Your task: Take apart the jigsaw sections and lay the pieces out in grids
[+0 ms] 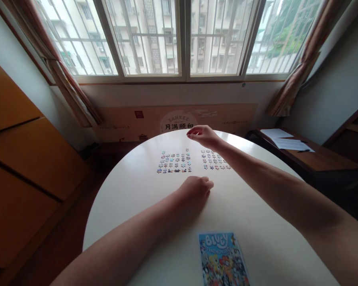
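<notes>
Small jigsaw pieces lie in spaced rows on the white round table, in a left group and a right group. My left hand rests closed on the table below the gap between the groups; whether its fingers hold anything is hidden. Over the far part of the table, above the gap, is my right hand, its fingers bent toward the thumb with a pinch at the tips. Anything between them is too small to make out. My right forearm covers part of the right group. A colourful Bluey picture lies near the front edge.
Papers and dark pens lie on a brown side table at the right. Behind the round table stand a printed board and barred windows with curtains. Orange-brown cabinets fill the left side.
</notes>
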`<state>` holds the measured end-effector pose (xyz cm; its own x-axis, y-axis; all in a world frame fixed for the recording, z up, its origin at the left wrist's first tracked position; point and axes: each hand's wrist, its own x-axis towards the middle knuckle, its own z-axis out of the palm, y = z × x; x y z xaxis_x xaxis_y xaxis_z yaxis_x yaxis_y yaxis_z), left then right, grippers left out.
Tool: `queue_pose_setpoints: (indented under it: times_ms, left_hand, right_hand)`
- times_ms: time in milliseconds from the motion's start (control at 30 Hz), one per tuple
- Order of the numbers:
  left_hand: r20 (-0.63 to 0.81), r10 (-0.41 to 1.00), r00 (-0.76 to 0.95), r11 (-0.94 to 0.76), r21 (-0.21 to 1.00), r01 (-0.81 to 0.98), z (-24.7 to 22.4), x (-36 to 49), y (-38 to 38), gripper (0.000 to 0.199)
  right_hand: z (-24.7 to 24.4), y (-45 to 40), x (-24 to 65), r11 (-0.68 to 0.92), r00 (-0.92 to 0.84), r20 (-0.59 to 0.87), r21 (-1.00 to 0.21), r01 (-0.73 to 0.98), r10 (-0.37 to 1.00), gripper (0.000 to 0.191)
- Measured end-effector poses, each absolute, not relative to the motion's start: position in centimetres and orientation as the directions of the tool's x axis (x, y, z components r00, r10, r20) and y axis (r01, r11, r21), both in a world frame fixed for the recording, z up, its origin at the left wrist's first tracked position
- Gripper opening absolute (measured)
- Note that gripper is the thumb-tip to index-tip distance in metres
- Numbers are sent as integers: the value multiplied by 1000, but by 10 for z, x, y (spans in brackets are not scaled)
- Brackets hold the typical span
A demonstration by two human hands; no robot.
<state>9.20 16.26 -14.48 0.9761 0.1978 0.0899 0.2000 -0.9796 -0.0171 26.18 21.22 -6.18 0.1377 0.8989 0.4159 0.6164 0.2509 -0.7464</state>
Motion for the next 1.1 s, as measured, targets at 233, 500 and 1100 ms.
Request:
queue_pose_setpoints:
  times_ms: [233,500,1100]
  left_hand:
    - [142,196,970,-970,-115,213,-146,93,152,13]
    - [107,283,953,-952,-92,292,-146,95,149,12]
    - [192,376,907,-916,228,331,-147,83,163,19]
  right_hand:
    - [-81,83,262,225,316,274,-957,182,909,28]
    - [-143,66,260,43,441,-39,-984,-175,896,40]
    - [-162,62,247,98,423,103,-995,34,900,34]
